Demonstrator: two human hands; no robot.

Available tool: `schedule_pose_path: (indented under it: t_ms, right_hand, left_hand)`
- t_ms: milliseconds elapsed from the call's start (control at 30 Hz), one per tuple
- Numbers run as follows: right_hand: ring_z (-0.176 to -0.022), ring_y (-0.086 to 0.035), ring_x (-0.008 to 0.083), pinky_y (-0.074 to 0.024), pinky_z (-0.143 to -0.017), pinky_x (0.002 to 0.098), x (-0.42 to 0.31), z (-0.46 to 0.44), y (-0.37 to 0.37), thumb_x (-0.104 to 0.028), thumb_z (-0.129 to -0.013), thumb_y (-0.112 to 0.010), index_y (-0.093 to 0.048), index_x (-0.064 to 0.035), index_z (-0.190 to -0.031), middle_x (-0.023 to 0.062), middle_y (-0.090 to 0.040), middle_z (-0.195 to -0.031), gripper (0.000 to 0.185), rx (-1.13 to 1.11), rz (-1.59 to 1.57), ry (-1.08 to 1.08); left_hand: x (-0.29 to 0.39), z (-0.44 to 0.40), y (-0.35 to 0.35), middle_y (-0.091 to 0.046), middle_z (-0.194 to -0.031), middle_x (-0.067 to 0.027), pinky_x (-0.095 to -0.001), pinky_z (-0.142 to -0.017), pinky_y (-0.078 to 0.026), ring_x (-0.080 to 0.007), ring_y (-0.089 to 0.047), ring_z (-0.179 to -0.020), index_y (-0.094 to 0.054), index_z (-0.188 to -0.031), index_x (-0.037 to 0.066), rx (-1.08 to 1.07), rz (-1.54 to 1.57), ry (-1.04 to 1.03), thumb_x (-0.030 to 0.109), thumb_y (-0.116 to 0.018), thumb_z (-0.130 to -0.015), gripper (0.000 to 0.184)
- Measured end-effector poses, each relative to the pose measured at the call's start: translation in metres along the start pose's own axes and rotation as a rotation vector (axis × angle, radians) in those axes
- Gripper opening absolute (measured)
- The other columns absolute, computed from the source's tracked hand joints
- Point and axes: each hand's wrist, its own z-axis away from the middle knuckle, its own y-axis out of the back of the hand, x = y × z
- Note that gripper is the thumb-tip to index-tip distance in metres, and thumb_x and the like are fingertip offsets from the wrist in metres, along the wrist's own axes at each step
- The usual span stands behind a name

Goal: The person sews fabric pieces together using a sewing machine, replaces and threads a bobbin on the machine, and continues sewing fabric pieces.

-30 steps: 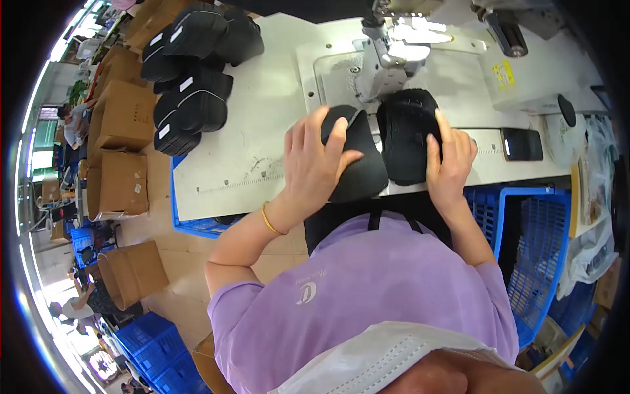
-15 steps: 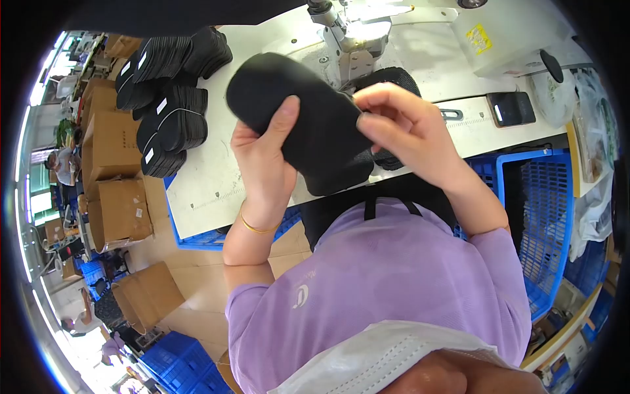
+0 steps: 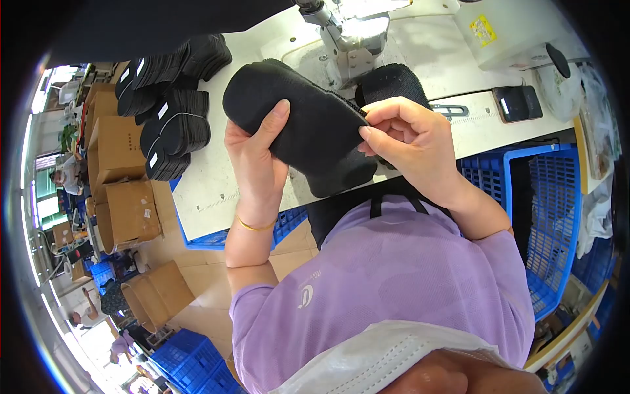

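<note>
A black, insole-shaped fabric piece [image 3: 302, 121] is held at a tilt above the white table, its edge showing a mesh-like layer. My left hand [image 3: 259, 148] grips its left side, thumb on top and fingers underneath. At the right edge, my right hand [image 3: 410, 134] pinches the rim between thumb and fingertips. Another black mesh piece [image 3: 394, 80] lies behind my right hand, partly covered by it. Just beyond the held piece stands a sewing machine head [image 3: 351, 52], its lamp lit.
Bundled stacks of black pieces [image 3: 177, 121] with white labels sit on the table's left. A phone [image 3: 517, 104] and a grey slotted tool [image 3: 450, 110] lie at the right. Below the table are blue crates [image 3: 551, 217]. Cardboard boxes [image 3: 128, 210] stand on the floor at left.
The held piece has turned slightly, so more of its upper mesh edge shows. My right hand has shifted a little down and right, still pinching the edge. The view has moved slightly.
</note>
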Motion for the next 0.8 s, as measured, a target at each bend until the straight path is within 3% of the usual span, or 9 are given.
schedule_pose_path:
  t_ms: [100, 200, 333, 367, 467, 500, 733, 800]
  right_hand:
    - [-0.079, -0.068, 0.0141, -0.0580, -0.073, 0.0242, -0.004, -0.006, 0.000, 0.006, -0.087, -0.064, -0.061, 0.0053, -0.102, 0.0094, -0.065, -0.094, 0.015, 0.071, -0.074, -0.006]
    - [-0.078, -0.069, 0.0145, -0.0579, -0.070, 0.0250, -0.006, -0.017, 0.010, 0.003, -0.089, -0.062, -0.061, 0.0058, -0.105, 0.0105, -0.067, -0.089, 0.016, -0.023, -0.099, -0.022]
    - [-0.066, -0.070, 0.0177, -0.0564, -0.057, 0.0260, -0.014, -0.036, 0.016, -0.011, -0.094, -0.058, -0.063, 0.0057, -0.103, 0.0190, -0.071, -0.088, 0.019, -0.126, -0.131, -0.123]
    - [-0.063, -0.071, 0.0193, -0.0557, -0.054, 0.0253, -0.017, -0.041, 0.015, -0.015, -0.094, -0.058, -0.063, 0.0063, -0.099, 0.0217, -0.072, -0.090, 0.022, -0.103, -0.097, -0.092]
    - [-0.065, -0.071, 0.0199, -0.0569, -0.056, 0.0260, -0.016, -0.055, 0.017, -0.012, -0.094, -0.057, -0.062, 0.0084, -0.092, 0.0184, -0.072, -0.087, 0.021, -0.088, -0.176, -0.030]
    - [-0.064, -0.071, 0.0205, -0.0568, -0.055, 0.0264, -0.015, -0.057, 0.017, -0.011, -0.094, -0.056, -0.062, 0.0094, -0.089, 0.0198, -0.072, -0.087, 0.021, -0.077, -0.193, -0.020]
    - [-0.065, -0.070, 0.0187, -0.0571, -0.056, 0.0255, -0.009, -0.059, 0.011, -0.013, -0.095, -0.058, -0.060, 0.0084, -0.098, 0.0225, -0.071, -0.091, 0.022, -0.077, -0.226, 0.017]
    - [-0.065, -0.070, 0.0186, -0.0575, -0.057, 0.0263, -0.005, -0.057, 0.005, -0.013, -0.095, -0.058, -0.060, 0.0085, -0.100, 0.0222, -0.071, -0.091, 0.022, -0.057, -0.255, 0.033]
  left_hand:
    - [0.007, -0.012, -0.015, -0.068, -0.103, -0.0109, -0.0312, -0.086, -0.056, -0.0184, -0.067, -0.093, -0.060, -0.112, -0.003, 0.031, -0.115, -0.027, -0.010, -0.068, -0.082, 0.032]
    - [0.013, -0.034, -0.024, -0.067, -0.103, -0.0102, -0.0295, -0.085, -0.055, -0.0168, -0.066, -0.092, -0.060, -0.112, -0.004, -0.037, -0.241, -0.015, -0.009, -0.070, -0.081, 0.033]
    - [0.021, -0.086, -0.023, -0.068, -0.095, -0.0099, -0.0296, -0.078, -0.055, -0.0165, -0.066, -0.083, -0.064, -0.101, -0.004, -0.129, -0.398, 0.123, -0.009, -0.074, -0.076, 0.028]
    - [0.024, -0.096, -0.030, -0.067, -0.087, -0.0089, -0.0300, -0.075, -0.056, -0.0184, -0.066, -0.079, -0.067, -0.091, -0.002, -0.165, -0.382, 0.144, -0.007, -0.076, -0.074, 0.020]
    - [0.023, -0.129, -0.021, -0.069, -0.102, -0.0142, -0.0296, -0.079, -0.058, -0.0222, -0.069, -0.087, -0.064, -0.105, -0.007, -0.190, -0.390, 0.289, -0.004, -0.070, -0.082, 0.024]
    - [0.025, -0.133, -0.020, -0.069, -0.101, -0.0125, -0.0288, -0.079, -0.058, -0.0210, -0.069, -0.087, -0.066, -0.105, -0.005, -0.196, -0.478, 0.250, -0.002, -0.071, -0.082, 0.024]
    - [0.029, -0.156, -0.007, -0.069, -0.103, -0.0097, -0.0311, -0.081, -0.058, -0.0192, -0.067, -0.087, -0.065, -0.110, -0.001, -0.478, -0.301, 0.278, -0.004, -0.069, -0.083, 0.027]
    - [0.029, -0.156, -0.009, -0.069, -0.102, -0.0088, -0.0310, -0.081, -0.058, -0.0191, -0.067, -0.087, -0.065, -0.109, -0.001, -0.413, -0.422, 0.284, -0.003, -0.070, -0.082, 0.027]
